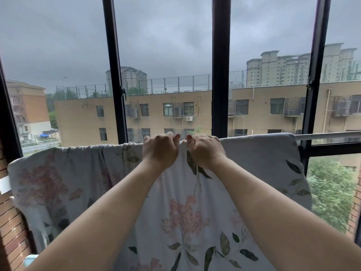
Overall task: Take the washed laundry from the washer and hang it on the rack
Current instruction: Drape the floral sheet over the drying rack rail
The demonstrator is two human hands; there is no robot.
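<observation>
Both hands — left hand (pixel 159 151) and right hand (pixel 205 150) side by side — pinch the top fold of the pale floral cotton sheet (pixel 185 208) draped over the grey metal rack rail (pixel 328 136).

The sheet (pixel 254 163) is hanging as thin, matt cloth, printed with pink flowers and dark leaves, and is gathering into soft creases along its top edge. The rail (pixel 328 136) is showing smooth pale metal with a slight sheen. The window frame (pixel 220 75) is looking like smooth dark coated metal, faintly glossy. The brick wall (pixel 11 222) is presenting a rough, matt face.
</observation>
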